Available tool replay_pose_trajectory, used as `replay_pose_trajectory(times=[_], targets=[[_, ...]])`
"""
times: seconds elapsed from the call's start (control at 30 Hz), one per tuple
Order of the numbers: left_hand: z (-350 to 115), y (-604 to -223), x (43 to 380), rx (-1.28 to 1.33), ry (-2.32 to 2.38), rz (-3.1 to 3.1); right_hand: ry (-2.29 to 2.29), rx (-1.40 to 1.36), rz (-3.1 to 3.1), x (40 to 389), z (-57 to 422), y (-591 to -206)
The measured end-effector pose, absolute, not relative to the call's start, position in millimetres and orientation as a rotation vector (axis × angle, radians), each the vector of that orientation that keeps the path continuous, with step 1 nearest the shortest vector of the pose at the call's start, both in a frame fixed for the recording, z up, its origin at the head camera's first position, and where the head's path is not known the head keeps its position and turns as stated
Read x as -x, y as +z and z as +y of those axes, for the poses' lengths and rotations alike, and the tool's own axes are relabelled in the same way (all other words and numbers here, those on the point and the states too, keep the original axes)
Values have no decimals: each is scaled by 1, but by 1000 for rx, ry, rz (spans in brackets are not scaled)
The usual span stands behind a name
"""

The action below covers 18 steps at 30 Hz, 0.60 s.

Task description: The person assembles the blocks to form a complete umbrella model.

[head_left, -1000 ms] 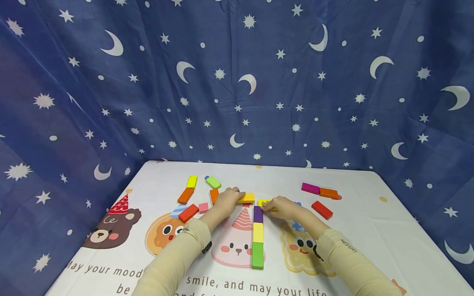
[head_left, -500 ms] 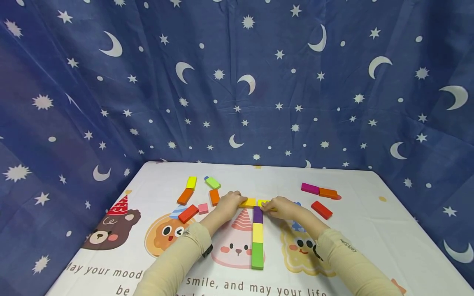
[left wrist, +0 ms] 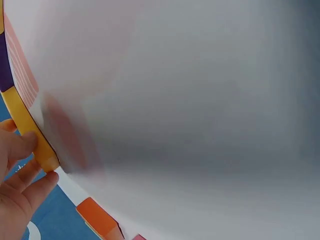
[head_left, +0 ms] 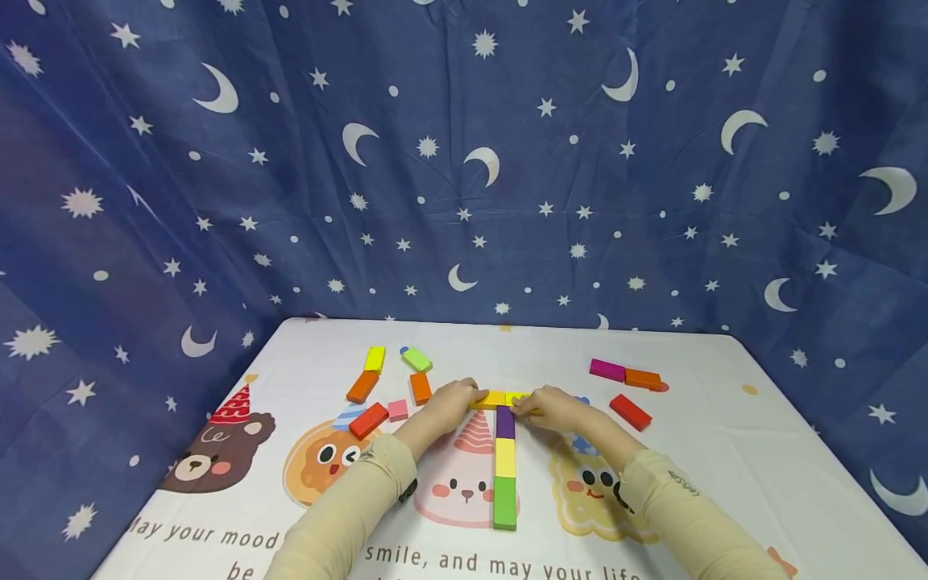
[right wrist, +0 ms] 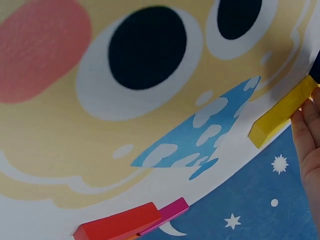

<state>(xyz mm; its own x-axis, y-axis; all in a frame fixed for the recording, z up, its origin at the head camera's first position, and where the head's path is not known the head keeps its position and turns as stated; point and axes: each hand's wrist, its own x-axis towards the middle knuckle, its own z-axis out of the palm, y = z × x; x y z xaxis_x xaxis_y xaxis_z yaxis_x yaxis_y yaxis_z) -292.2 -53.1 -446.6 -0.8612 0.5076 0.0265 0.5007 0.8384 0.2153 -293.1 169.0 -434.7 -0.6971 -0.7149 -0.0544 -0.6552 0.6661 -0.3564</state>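
Note:
In the head view my left hand pinches an orange-yellow wooden block. The left wrist view has the thumb on top of that block and fingertips at its end. Just to its right, my right hand holds a bright yellow block, partly hidden by the fingers; in the right wrist view fingers lie along the far side of this block. The two blocks meet end to end. Below their joint a column runs toward me: a purple block, a pale yellow block and a green block.
Left of my hands lie loose blocks: yellow, light green, orange, another orange, red and pink. To the right are magenta, orange and red blocks. A starry curtain stands behind.
My left hand has slid the orange-yellow block right and slightly toward me, closing the gap to the yellow block. The right hand stays in place.

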Motion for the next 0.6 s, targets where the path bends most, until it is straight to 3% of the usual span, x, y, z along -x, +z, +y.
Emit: replay_pose_trajectory(times=[0.6], targets=[[-50, -447, 291, -848, 320, 3024, -412, 1203, 2673, 290, 170, -433]])
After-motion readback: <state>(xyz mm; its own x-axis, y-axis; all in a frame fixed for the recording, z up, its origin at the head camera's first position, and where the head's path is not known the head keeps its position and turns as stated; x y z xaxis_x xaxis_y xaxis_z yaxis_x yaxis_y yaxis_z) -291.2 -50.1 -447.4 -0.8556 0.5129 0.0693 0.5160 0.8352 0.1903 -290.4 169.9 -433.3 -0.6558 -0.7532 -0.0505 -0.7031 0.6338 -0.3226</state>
